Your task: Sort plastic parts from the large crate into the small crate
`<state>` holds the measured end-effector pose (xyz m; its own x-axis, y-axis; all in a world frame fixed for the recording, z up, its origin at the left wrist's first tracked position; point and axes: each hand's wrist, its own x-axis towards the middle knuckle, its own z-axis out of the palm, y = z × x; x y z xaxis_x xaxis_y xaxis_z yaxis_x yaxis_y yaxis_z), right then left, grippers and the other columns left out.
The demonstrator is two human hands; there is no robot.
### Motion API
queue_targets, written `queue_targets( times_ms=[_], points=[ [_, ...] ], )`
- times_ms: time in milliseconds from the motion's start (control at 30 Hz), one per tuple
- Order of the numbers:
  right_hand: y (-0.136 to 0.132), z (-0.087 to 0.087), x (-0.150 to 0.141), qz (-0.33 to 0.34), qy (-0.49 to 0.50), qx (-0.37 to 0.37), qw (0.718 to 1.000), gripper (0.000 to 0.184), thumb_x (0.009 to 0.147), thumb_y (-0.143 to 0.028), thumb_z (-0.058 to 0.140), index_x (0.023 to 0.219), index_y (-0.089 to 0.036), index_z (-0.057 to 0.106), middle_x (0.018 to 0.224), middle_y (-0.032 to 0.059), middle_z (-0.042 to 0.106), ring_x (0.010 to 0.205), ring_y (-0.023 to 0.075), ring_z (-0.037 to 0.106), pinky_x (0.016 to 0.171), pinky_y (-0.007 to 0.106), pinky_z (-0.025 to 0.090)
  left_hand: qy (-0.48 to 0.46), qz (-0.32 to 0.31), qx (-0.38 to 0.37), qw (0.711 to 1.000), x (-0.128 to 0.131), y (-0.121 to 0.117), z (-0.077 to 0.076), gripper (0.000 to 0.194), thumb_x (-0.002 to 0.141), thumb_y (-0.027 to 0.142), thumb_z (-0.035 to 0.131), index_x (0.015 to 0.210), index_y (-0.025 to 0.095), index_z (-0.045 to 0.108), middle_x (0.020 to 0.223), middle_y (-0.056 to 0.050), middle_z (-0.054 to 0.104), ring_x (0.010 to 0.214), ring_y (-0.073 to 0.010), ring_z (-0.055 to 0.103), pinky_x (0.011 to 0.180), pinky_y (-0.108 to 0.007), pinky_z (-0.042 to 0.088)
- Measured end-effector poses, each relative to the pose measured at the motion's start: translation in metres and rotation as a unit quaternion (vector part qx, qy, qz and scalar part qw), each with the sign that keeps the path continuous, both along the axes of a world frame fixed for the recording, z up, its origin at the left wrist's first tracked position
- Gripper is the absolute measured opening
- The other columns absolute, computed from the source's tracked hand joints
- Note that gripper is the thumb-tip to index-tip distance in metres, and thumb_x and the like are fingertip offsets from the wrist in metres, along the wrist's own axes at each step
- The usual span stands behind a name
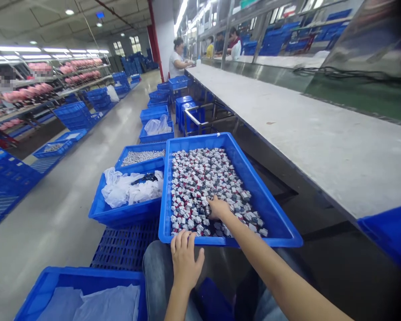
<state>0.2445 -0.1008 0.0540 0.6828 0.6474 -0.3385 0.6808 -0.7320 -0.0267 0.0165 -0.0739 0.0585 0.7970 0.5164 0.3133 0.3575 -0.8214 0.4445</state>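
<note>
A large blue plastic bin (232, 240) spans the space in front of my knees, filled with many small white, dark grey and red pieces (200, 178). Among those pieces, toward the near half of the bin, is my right hand (218, 208), its fingers curled downward and partly buried. White pieces touch its fingertips; whether one is gripped is hidden. My left hand (186, 256) lies at the near rim, fingers stretched over the edge and thumb apart, holding nothing loose.
Left of the bin stand a blue crate (127, 214) with crumpled white plastic and a crate of small pale parts (143, 157). Another crate (83, 274) with bags is at lower left. A long white workbench (287, 120) runs along the right; a person (178, 60) sits farther along.
</note>
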Motion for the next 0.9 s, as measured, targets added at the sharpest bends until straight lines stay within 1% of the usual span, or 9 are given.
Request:
queue_targets(
  times_ms=[167, 267, 367, 467, 600, 667, 733, 800, 900],
  points=[
    [-0.015, 0.008, -0.002, 0.012, -0.020, 0.066, 0.998, 0.034, 0.078, -0.035, 0.058, 0.105, -0.016, 0.053, 0.118, 0.0087, 0.047, 0.098, 0.0207, 0.050, 0.079, 0.040, 0.046, -0.054, 0.005, -0.084, 0.995, 0.000, -0.003, 0.008, 0.034, 0.080, 0.025, 0.046, 0.112, 0.023, 0.054, 0.117, -0.005, 0.056, 0.117, -0.0233, 0.041, 0.104, -0.049, 0.023],
    [-0.022, 0.014, 0.007, 0.008, -0.004, 0.123, 0.992, 0.027, 0.077, -0.035, 0.057, 0.095, -0.014, 0.055, 0.105, 0.0068, 0.053, 0.087, 0.0167, 0.053, 0.075, 0.036, 0.046, -0.122, 0.009, -0.284, 0.951, 0.002, 0.000, 0.016, 0.029, 0.074, 0.027, 0.053, 0.102, 0.022, 0.061, 0.113, -0.005, 0.058, 0.117, -0.0247, 0.040, 0.108, -0.049, 0.011],
    [-0.028, 0.029, 0.013, 0.001, 0.021, 0.209, 0.978, 0.022, 0.077, -0.033, 0.055, 0.089, -0.014, 0.055, 0.092, 0.0047, 0.056, 0.080, 0.0150, 0.053, 0.071, 0.032, 0.045, -0.176, 0.039, -0.454, 0.873, 0.012, 0.005, 0.026, 0.031, 0.072, 0.035, 0.056, 0.099, 0.021, 0.061, 0.113, -0.007, 0.057, 0.118, -0.0249, 0.039, 0.108, -0.046, 0.011],
    [-0.035, 0.057, 0.004, 0.017, 0.038, 0.306, 0.951, 0.019, 0.077, -0.030, 0.048, 0.088, -0.015, 0.054, 0.090, 0.0042, 0.056, 0.085, 0.0166, 0.053, 0.075, 0.029, 0.043, -0.199, 0.053, -0.559, 0.803, 0.032, 0.007, 0.041, 0.045, 0.077, 0.044, 0.048, 0.115, 0.019, 0.047, 0.127, -0.011, 0.047, 0.121, -0.0224, 0.039, 0.103, -0.041, 0.026],
    [-0.048, 0.101, -0.039, 0.086, 0.060, 0.401, 0.910, 0.021, 0.073, -0.028, 0.049, 0.093, -0.020, 0.052, 0.100, 0.0031, 0.054, 0.097, 0.0171, 0.051, 0.084, 0.027, 0.041, -0.211, 0.019, -0.725, 0.655, 0.062, 0.002, 0.069, 0.057, 0.080, 0.055, 0.032, 0.127, 0.023, 0.031, 0.127, -0.013, 0.046, 0.109, -0.0234, 0.052, 0.087, -0.041, 0.044],
    [-0.054, 0.118, -0.066, 0.128, 0.080, 0.423, 0.894, 0.031, 0.070, -0.028, 0.055, 0.100, -0.022, 0.051, 0.107, 0.0037, 0.052, 0.099, 0.0180, 0.050, 0.083, 0.027, 0.041, -0.229, -0.008, -0.775, 0.589, 0.071, -0.004, 0.083, 0.058, 0.079, 0.057, 0.032, 0.124, 0.022, 0.036, 0.119, -0.010, 0.053, 0.105, -0.0220, 0.055, 0.085, -0.038, 0.046],
    [-0.058, 0.129, -0.089, 0.159, 0.075, 0.428, 0.887, 0.046, 0.071, -0.033, 0.057, 0.114, -0.024, 0.046, 0.118, 0.0068, 0.048, 0.103, 0.0214, 0.050, 0.082, 0.031, 0.042, -0.258, -0.026, -0.801, 0.540, 0.074, -0.011, 0.094, 0.053, 0.079, 0.055, 0.034, 0.117, 0.020, 0.045, 0.115, -0.007, 0.056, 0.109, -0.0190, 0.053, 0.089, -0.032, 0.045],
    [-0.060, 0.132, -0.106, 0.172, 0.036, 0.426, 0.888, 0.057, 0.074, -0.042, 0.055, 0.125, -0.024, 0.039, 0.128, 0.0104, 0.042, 0.112, 0.0266, 0.044, 0.087, 0.039, 0.039, -0.294, -0.044, -0.827, 0.478, 0.070, -0.018, 0.101, 0.046, 0.079, 0.051, 0.036, 0.109, 0.019, 0.052, 0.112, -0.005, 0.058, 0.112, -0.0187, 0.050, 0.091, -0.030, 0.043],
    [-0.059, 0.129, -0.122, 0.178, -0.010, 0.452, 0.874, 0.058, 0.080, -0.046, 0.047, 0.131, -0.024, 0.032, 0.135, 0.0113, 0.037, 0.124, 0.0295, 0.032, 0.096, 0.047, 0.029, -0.329, -0.060, -0.863, 0.379, 0.060, -0.024, 0.108, 0.039, 0.080, 0.045, 0.039, 0.098, 0.017, 0.060, 0.102, -0.005, 0.061, 0.108, -0.0216, 0.053, 0.087, -0.032, 0.046]
  ],
)
